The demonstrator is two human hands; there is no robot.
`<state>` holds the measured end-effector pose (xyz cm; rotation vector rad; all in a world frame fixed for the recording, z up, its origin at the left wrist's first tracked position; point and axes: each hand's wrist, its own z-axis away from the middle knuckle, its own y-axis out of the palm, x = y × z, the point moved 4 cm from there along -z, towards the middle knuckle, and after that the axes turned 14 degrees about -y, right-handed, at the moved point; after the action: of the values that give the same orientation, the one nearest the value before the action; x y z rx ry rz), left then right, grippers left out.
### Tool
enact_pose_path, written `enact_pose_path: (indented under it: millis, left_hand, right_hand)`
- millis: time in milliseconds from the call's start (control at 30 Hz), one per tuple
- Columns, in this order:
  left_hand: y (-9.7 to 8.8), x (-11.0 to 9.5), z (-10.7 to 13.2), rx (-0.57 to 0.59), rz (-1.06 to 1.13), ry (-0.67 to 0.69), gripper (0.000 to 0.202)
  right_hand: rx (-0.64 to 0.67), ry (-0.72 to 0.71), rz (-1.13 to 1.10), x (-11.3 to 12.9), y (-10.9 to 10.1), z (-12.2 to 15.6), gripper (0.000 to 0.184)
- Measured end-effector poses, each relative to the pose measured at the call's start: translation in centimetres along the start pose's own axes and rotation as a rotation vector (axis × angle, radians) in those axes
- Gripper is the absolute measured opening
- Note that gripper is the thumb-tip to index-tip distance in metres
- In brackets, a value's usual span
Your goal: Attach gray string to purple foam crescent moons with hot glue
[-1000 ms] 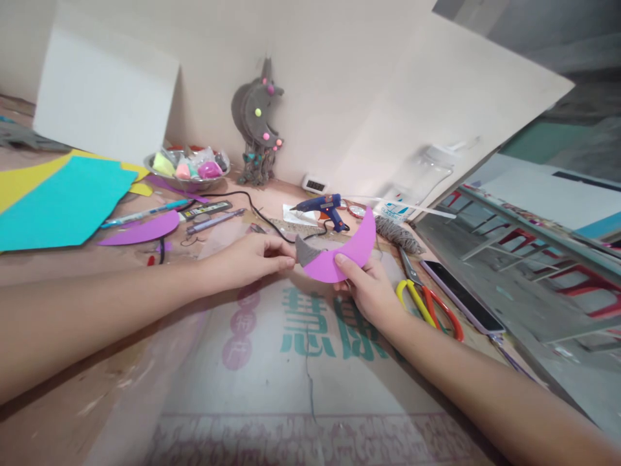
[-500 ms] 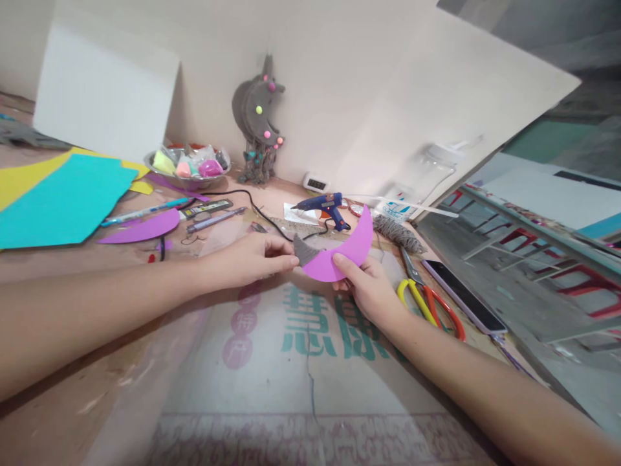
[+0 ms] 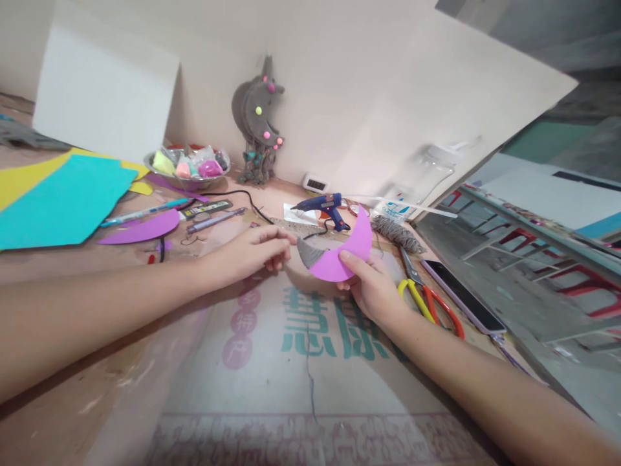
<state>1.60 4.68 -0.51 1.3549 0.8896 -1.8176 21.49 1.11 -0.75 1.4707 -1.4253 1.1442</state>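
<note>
In the head view my right hand (image 3: 373, 285) pinches a purple paper crescent (image 3: 347, 259), thumb on its front face and fingers behind. Grey yarn (image 3: 309, 254) is wound around the crescent's left end; its other tip points up, bare. My left hand (image 3: 259, 252) is just left of the wound tip, fingers curled in and the index fingertip close to it. What those fingers hold, if anything, is too small to make out. A thin dark strand (image 3: 309, 369) lies on the printed board (image 3: 233, 401) below the hands.
Behind the crescent rests a blue glue gun (image 3: 323, 204). Yarn skein (image 3: 398, 234), scissors (image 3: 424, 294) and phone (image 3: 463, 294) lie to the right. Coloured sheets (image 3: 72, 200), a purple offcut (image 3: 143, 228) and a bowl of clay packets (image 3: 187, 178) are left. A decorated grey moon (image 3: 255, 107) stands against the wall.
My left hand has let go of the wound tip and drawn slightly up and left, its fingers curling. The crescent has turned a little, showing more grey yarn in my right hand's hold.
</note>
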Motion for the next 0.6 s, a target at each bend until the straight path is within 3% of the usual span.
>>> enact_pose_path:
  millis: [133, 300, 433, 500, 600]
  left_hand:
    - [0.2, -0.3, 0.4, 0.022, -0.157, 0.035, 0.032]
    - [0.4, -0.6, 0.8, 0.056, -0.33, 0.057, 0.028]
    - [0.7, -0.3, 0.9, 0.15, -0.402, 0.029, 0.027]
    - [1.0, -0.2, 1.0, 0.217, -0.479, 0.061, 0.026]
    - [1.2, -0.3, 1.1, 0.237, -0.563, 0.138, 0.026]
  right_hand:
    - [0.045, 0.02, 0.002, -0.4, 0.1, 0.0, 0.033]
    - [0.107, -0.001, 0.061, -0.5, 0.3, 0.2, 0.036]
    - [0.161, -0.002, -0.035, 0.8, 0.1, -0.7, 0.042]
    - [0.128, -0.024, -0.113, 1.6, -0.6, -1.6, 0.049]
    - [0.029, -0.054, -0.088, 2.0, -2.0, -2.7, 0.035]
